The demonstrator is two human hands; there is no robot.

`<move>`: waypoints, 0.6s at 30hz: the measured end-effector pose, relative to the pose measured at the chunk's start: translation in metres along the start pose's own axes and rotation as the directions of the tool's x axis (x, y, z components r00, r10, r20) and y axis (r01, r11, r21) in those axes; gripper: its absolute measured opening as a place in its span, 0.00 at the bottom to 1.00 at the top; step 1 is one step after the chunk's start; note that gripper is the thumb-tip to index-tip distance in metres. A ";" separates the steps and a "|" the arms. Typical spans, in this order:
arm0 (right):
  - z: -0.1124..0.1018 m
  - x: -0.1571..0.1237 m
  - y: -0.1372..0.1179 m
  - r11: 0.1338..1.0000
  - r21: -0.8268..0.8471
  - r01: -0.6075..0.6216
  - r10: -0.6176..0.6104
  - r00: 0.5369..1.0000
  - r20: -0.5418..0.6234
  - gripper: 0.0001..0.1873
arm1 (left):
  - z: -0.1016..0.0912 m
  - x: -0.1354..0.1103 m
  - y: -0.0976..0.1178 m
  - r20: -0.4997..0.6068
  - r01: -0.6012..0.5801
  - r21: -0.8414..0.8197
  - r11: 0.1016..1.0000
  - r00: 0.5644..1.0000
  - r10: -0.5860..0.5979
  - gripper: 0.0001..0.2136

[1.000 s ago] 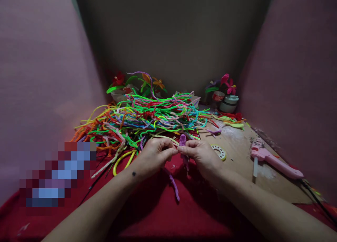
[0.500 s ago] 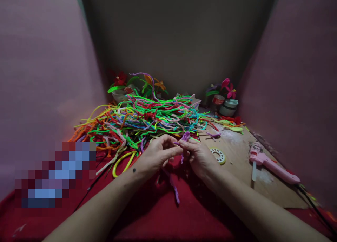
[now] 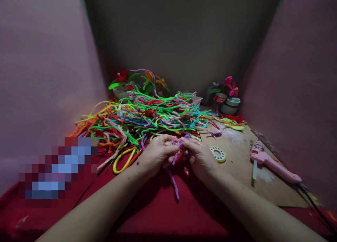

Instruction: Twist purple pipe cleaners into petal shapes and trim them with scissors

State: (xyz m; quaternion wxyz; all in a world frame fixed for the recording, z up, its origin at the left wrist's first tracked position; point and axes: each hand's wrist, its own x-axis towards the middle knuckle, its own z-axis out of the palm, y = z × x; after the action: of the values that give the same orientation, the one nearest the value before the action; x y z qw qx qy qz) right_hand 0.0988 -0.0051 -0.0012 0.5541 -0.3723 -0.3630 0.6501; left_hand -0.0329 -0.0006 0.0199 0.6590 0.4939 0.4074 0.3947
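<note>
My left hand (image 3: 157, 154) and my right hand (image 3: 200, 155) meet at the middle of the red cloth (image 3: 158, 214), fingers pinched together on a purple pipe cleaner (image 3: 179, 143). Its upper part is bent between my fingertips. A loose purple tail (image 3: 174, 185) hangs down from my hands onto the cloth. Just beyond my fingers lies a big heap of pipe cleaners (image 3: 142, 119) in green, red, orange, blue and pink.
A cardboard sheet (image 3: 244, 164) lies at the right with a pink glue gun (image 3: 271, 163) and a white ring-shaped tape roll (image 3: 218, 153) on it. Yellow-handled scissors (image 3: 123, 161) lie left of my hands. Pipe-cleaner flowers (image 3: 228, 84) and small jars (image 3: 230, 105) stand at the back wall.
The upright purple piece has been bent down between my fingertips. Both hands have shifted slightly up and closer together; the hanging tail stays on the cloth.
</note>
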 end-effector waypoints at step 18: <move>-0.004 -0.008 -0.011 0.730 -0.532 0.429 -0.416 0.896 0.153 0.11 | -0.003 0.005 0.000 -0.013 0.074 -0.019 0.997 0.997 -0.074 0.05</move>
State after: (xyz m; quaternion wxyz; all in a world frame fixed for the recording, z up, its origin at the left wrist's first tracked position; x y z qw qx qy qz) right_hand 0.1083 -0.0109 0.0074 0.5512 -0.4161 -0.6164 0.3782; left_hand -0.0341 0.0053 0.0187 0.6749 0.4697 0.4263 0.3770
